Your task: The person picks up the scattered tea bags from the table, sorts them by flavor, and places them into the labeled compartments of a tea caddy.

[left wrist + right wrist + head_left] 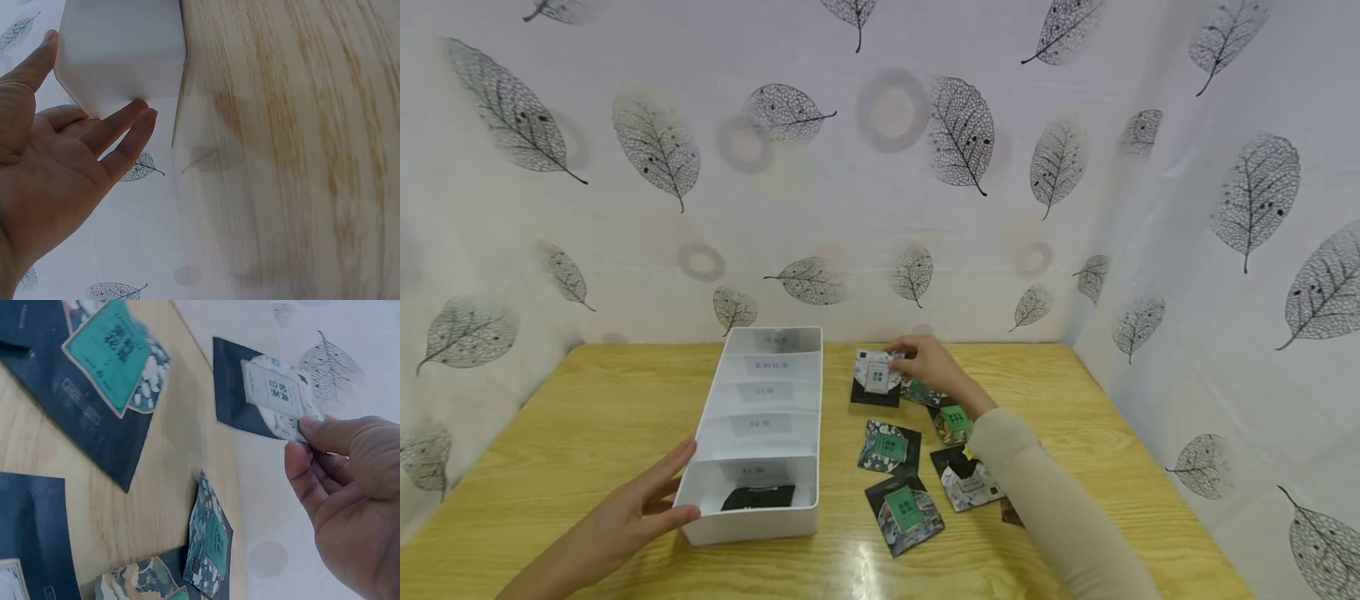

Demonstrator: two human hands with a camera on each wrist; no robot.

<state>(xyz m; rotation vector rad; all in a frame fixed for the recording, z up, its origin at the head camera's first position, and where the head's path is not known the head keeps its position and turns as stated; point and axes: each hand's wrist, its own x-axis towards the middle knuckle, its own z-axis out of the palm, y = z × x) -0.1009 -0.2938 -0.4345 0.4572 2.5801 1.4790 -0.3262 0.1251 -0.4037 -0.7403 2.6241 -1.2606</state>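
My right hand (925, 360) pinches a black tea sachet with a white label (272, 389) by its edge, thumb on its face. In the right wrist view the sachet is tilted, beyond the other sachets. At the left, my left hand (617, 521) rests against the near left corner of a long white divided box (760, 527), its fingers extended along the side. The left wrist view shows those fingertips (149, 114) touching the box wall. Inside the nearest compartment lies a black sachet (758, 497); the compartments behind it have labels on their dividers.
Right of the box several sachets lie on the wooden table, among them a green-labelled one (905, 508) in front, another green-labelled one (889, 447) behind it, and a white-labelled one (967, 480) beside my right sleeve (1052, 500). A leaf-patterned cloth (880, 200) hangs behind the table.
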